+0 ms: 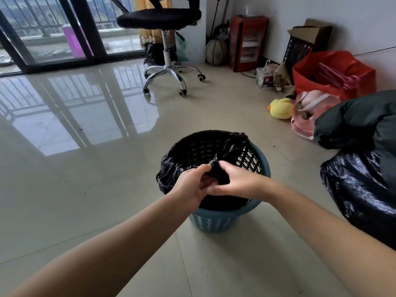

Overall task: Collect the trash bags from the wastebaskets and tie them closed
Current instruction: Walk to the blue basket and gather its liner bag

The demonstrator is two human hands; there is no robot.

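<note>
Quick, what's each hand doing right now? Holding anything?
Left hand: fingers curled, gripping the gathered black trash bag over the blue wastebasket.
Right hand: pinching the same bunch of bag from the other side.

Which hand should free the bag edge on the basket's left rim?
Probably left. The left hand is nearer the black bag draped over the blue wastebasket there; the right hand would cross over.

No text, label, brand or number is legible anywhere.
</note>
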